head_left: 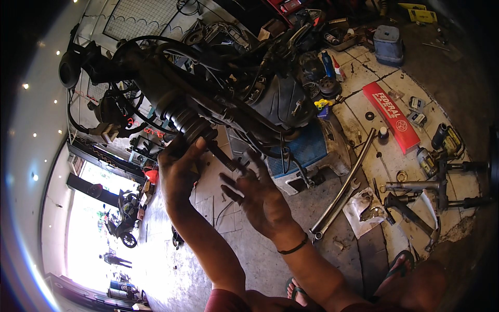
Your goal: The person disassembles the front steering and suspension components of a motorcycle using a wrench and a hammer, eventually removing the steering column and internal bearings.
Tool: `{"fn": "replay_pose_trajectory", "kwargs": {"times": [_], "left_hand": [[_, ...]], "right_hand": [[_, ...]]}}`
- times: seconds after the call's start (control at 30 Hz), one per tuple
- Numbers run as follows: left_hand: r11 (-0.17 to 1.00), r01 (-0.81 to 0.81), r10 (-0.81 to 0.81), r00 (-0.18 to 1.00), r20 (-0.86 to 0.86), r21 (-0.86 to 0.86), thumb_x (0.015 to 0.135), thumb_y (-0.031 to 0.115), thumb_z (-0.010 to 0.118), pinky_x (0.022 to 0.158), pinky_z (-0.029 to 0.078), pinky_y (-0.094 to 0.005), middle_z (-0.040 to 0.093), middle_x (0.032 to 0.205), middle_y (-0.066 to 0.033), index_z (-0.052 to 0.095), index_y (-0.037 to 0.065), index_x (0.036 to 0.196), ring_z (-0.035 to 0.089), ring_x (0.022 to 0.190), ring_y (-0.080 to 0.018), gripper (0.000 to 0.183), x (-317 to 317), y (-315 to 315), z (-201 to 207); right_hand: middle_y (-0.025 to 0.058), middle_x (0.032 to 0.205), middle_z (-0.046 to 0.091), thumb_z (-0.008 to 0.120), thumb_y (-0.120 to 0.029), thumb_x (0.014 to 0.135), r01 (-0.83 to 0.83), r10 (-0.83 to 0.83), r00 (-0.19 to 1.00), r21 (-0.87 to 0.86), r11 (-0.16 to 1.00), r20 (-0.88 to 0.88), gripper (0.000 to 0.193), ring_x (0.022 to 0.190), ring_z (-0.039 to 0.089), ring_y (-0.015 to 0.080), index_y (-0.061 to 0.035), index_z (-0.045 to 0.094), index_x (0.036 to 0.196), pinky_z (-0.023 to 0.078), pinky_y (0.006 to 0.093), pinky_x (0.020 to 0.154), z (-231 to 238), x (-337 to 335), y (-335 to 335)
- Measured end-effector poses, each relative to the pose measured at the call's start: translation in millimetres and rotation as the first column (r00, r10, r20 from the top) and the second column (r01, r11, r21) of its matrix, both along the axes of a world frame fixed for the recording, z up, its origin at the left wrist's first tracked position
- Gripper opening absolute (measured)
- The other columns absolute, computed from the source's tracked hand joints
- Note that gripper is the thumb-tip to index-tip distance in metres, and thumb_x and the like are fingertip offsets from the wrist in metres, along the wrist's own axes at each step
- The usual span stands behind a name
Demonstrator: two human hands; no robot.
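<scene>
A stripped black motorcycle frame (171,83) stands in front of me, with a ringed dark cylinder (188,124) at its near end that looks like the steering head. My left hand (176,169) is closed around the cylinder's lower end, thumb along its near side and the other fingers mostly hidden behind it. From that end a thin threaded rod (222,157) slants down to the right. By the rod's tip is my right hand (262,200), its fingers spread and nothing gripped. Whether a fingertip touches the rod, I cannot tell.
On the right-hand tiles lie a red box (392,118), a long silver bar (345,182), a yellow-black power tool (426,161) and a T-shaped metal part (442,182). A grey-blue can (389,46) stands behind them. Cables (249,132) hang off the frame. A motorcycle (127,213) stands far left.
</scene>
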State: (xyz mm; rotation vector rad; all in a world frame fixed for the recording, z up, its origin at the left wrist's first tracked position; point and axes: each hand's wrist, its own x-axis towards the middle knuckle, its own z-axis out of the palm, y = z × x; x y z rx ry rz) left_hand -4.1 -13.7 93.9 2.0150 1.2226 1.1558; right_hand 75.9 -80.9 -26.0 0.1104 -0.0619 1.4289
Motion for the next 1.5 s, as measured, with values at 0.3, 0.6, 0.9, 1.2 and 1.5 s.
{"fn": "replay_pose_trajectory", "kwargs": {"times": [0.3, 0.6, 0.9, 1.2, 1.5], "left_hand": [[0.951, 0.261, -0.205, 0.934, 0.291, -0.168, 0.085, 0.016, 0.058, 0.086, 0.050, -0.0430, 0.063, 0.106, -0.0236, 0.050, -0.010, 0.117, 0.063, 0.099, -0.0334, 0.042, 3, 7, -14], [0.868, 0.496, -0.260, 0.456, 0.851, 0.000, 0.091, 0.040, 0.052, 0.048, 0.050, -0.0302, 0.059, 0.072, -0.0056, 0.055, 0.005, 0.100, 0.061, 0.060, -0.0176, 0.037, 39, 30, -36], [0.886, 0.445, -0.111, 0.480, 0.870, -0.132, 0.092, 0.058, 0.041, 0.045, 0.050, -0.0298, 0.059, 0.072, -0.0042, 0.055, 0.008, 0.098, 0.060, 0.055, -0.0158, 0.051, 42, 35, -40], [0.610, 0.755, -0.174, 0.422, 0.890, -0.239, 0.090, 0.067, 0.030, 0.048, 0.049, -0.0321, 0.063, 0.080, -0.0104, 0.054, 0.009, 0.108, 0.059, 0.055, -0.0206, 0.066, 24, 15, -101], [0.573, 0.689, -0.280, 0.674, 0.684, -0.444, 0.086, 0.066, 0.047, 0.057, 0.051, -0.0281, 0.060, 0.085, -0.0079, 0.045, 0.007, 0.128, 0.060, 0.068, -0.0150, 0.073, 19, -1, -157]], "right_hand": [[0.0012, 0.082, 0.061, 0.052, -0.033, 0.094, -0.008, 0.002, 0.995, -0.059, 0.998, -0.096, 0.034, 0.074, 0.056, 0.0115, -0.0029, 0.060, 0.110, 0.043, 0.0249, 0.067, -53, -2, 9], [0.0025, 0.079, 0.065, 0.056, -0.028, 0.091, -0.029, 0.076, 0.990, -0.361, 0.932, 0.117, 0.019, 0.063, 0.058, 0.0139, -0.0101, 0.063, 0.093, 0.044, 0.0267, 0.056, -184, 11, 15], [0.0037, 0.075, 0.061, 0.058, -0.049, 0.086, 0.022, 0.580, -0.167, -0.585, 0.811, 0.798, 0.045, 0.068, 0.055, 0.0148, -0.0053, 0.068, 0.088, 0.045, 0.0314, 0.064, -337, 39, -9], [0.0069, 0.073, 0.060, 0.050, -0.064, 0.085, -0.229, 0.209, -0.899, -0.820, 0.525, 0.385, 0.067, 0.065, 0.055, 0.0170, -0.0017, 0.069, 0.100, 0.048, 0.0303, 0.066, -330, 46, -46], [0.0154, 0.077, 0.063, 0.047, -0.071, 0.081, -0.126, 0.182, -0.944, -0.810, 0.573, 0.275, 0.072, 0.077, 0.061, 0.0295, -0.0018, 0.066, 0.087, 0.047, 0.0397, 0.074, -322, 68, -67]]}}
